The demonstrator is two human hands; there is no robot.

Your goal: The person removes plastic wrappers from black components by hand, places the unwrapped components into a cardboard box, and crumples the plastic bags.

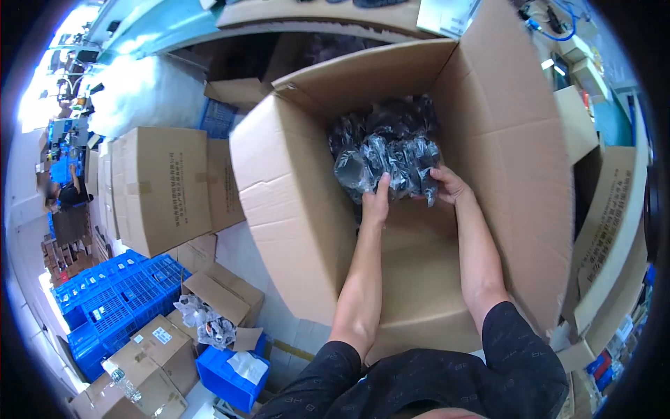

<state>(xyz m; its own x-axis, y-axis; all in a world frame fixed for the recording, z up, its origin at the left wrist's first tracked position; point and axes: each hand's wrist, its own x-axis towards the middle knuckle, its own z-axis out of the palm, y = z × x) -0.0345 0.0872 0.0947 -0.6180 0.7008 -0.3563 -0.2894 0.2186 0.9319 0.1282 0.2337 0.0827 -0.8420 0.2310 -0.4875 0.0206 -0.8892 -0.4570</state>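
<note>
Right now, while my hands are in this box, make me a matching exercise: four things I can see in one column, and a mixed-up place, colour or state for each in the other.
Things
1. Plastic-wrapped pieces
2. Large carton
3. Blue crates
4. Left hand

Places, colours, states
A. Lower left of the picture, outside the box you reach into
B. Touching the wrapped bundle
C. Dark and shiny, inside the box
D. Brown, open at the top

Pairs: 1-C, 2-D, 3-A, 4-B
</note>
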